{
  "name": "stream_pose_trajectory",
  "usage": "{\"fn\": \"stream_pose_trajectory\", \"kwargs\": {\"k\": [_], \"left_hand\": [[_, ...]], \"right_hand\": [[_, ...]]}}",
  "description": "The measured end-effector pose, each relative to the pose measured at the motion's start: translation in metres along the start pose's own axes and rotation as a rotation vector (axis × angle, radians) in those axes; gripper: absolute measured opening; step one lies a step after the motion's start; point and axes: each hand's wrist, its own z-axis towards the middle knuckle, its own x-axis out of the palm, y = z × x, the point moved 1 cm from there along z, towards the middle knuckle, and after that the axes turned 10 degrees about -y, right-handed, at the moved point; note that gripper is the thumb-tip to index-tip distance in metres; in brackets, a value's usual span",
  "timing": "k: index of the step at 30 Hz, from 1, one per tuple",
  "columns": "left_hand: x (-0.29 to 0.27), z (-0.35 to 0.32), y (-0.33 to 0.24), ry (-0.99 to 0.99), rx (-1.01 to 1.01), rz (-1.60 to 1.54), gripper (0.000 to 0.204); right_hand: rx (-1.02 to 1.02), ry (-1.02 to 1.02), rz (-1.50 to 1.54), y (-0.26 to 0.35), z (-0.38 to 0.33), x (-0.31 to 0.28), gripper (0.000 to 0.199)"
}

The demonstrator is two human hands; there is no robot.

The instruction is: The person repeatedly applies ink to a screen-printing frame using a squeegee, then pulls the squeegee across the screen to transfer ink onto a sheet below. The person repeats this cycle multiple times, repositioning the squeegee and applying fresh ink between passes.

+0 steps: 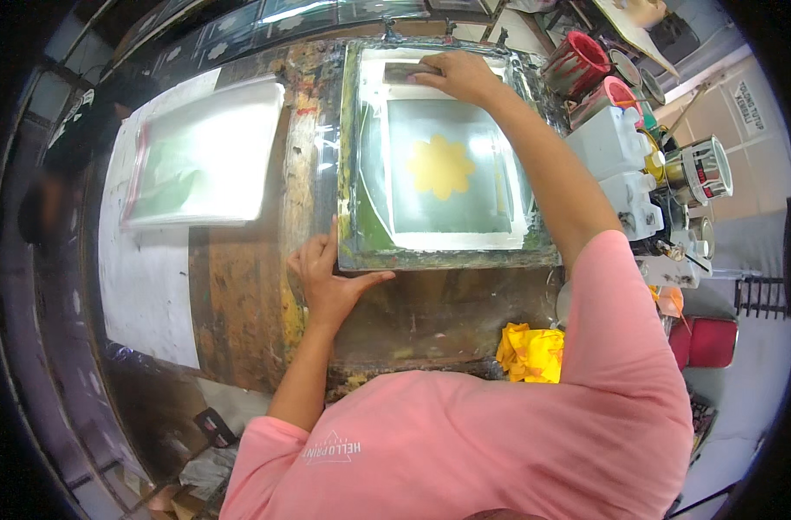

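Your right hand [458,76] is closed over the squeegee [410,71] at the far edge of the screen frame [447,258], the blade's long axis running across the frame, with the yellow flower stencil [441,165] lying between it and you. Your left hand [326,277] lies flat with fingers spread, pressing the frame's near left corner and holding nothing.
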Motion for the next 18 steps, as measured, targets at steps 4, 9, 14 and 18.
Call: {"fn": "stream_pose_trajectory", "kwargs": {"k": [4, 9, 14, 18], "left_hand": [[0.001, -0.001, 0.001, 0.030, -0.030, -0.067, 0.124], [0.001, -0.002, 0.001, 0.020, 0.000, -0.065, 0.121], [0.003, -0.004, 0.003, -0.005, 0.019, -0.071, 0.118], [-0.004, -0.001, -0.007, 0.062, -0.095, -0.063, 0.111]], "right_hand": [[0.035, -0.108, -0.109, 0.010, -0.025, 0.016, 0.047], [0.015, -0.110, -0.074, 0.062, -0.107, -0.006, 0.040], [0.052, 0.062, -0.033, 0.146, -0.204, -0.066, 0.043], [0.069, 0.035, 0.042, 0.173, -0.227, -0.108, 0.043]]}}
